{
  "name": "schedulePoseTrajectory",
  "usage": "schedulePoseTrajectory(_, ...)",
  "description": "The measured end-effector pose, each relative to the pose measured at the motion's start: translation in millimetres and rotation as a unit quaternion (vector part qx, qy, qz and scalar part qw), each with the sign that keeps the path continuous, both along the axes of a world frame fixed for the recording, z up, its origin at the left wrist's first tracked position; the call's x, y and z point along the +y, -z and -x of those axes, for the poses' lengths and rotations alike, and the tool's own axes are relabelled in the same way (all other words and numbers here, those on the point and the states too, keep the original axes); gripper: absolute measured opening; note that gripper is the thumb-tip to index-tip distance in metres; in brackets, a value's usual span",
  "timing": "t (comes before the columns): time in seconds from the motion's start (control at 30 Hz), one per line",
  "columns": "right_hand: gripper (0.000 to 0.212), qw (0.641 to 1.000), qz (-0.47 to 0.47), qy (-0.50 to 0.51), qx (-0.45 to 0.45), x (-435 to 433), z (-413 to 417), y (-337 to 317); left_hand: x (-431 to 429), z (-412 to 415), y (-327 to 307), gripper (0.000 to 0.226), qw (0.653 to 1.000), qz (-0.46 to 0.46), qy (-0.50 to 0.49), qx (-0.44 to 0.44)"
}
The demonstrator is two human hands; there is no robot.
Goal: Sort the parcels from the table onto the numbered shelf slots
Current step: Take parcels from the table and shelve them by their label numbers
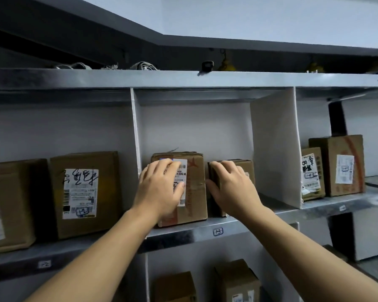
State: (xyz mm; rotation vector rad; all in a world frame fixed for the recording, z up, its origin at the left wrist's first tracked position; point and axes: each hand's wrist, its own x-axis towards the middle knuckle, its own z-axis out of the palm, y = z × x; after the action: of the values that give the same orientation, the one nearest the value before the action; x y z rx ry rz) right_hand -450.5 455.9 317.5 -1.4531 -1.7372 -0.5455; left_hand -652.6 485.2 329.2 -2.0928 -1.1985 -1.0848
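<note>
The middle slot (196, 127) of the metal shelf (183, 235) holds two parcels, and a tag (218, 232) on the shelf lip below it, at 6 o'clock from them, reads "1-3". The large box (194, 192) stands upright at the left of this slot. It has a red star printed near its top, and "A68" and some Chinese characters can be read on its white shipping label. The left hand (159, 186) lies flat against the front of this box, fingers spread across the label. At 3 o'clock from it, just beside it, stands the small box (246, 167). The right hand (231, 188) grips this one, fingers curled over its top front edge and thumb against its left side, in the gap between the two boxes. A white divider (275, 149) walls the slot at 3 o'clock. In the slot at 9 o'clock, a brown box (85, 192) carries a label with black handwriting and a boxed "1-2"; the tag (44, 264) beneath seems to read "1-2" too, though it is blurred. In the slot at 3 o'clock, two more labelled boxes (343, 164) stand side by side. On the level below, at 6 o'clock, sit two further cartons (238, 282).
</note>
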Motion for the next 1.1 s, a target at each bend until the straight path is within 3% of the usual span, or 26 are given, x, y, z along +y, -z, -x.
schedulePoseTrajectory(0.13, 0.047, 0.998, -0.009, -0.058, 0.034, 23, 13, -12, 15, -3, -5, 0.056, 1.000, -0.004, -0.011, -0.021)
schedulePoseTrajectory(0.33, 0.048, 0.996, -0.039, -0.063, 0.054, 53, 24, -25, 35, -6, -16, 0.055, 0.998, -0.045, -0.031, -0.035)
schedulePoseTrajectory(0.5, 0.046, 0.997, -0.037, -0.074, -0.001, 69, 21, -20, 46, -9, -10, 0.057, 0.997, -0.027, -0.058, -0.037)
schedulePoseTrajectory(0.63, 0.047, 0.987, -0.034, -0.143, 0.067, 86, 20, -22, 50, -12, -13, 0.060, 0.991, -0.003, -0.083, -0.108)
schedulePoseTrajectory(0.87, 0.041, 0.964, -0.020, -0.231, 0.131, 103, 22, -18, 47, -11, -14, 0.056, 0.988, 0.021, -0.125, -0.087)
schedulePoseTrajectory(1.1, 0.042, 0.977, -0.028, -0.204, 0.056, 98, 14, -26, 39, -19, -21, 0.054, 0.983, 0.032, -0.165, -0.081)
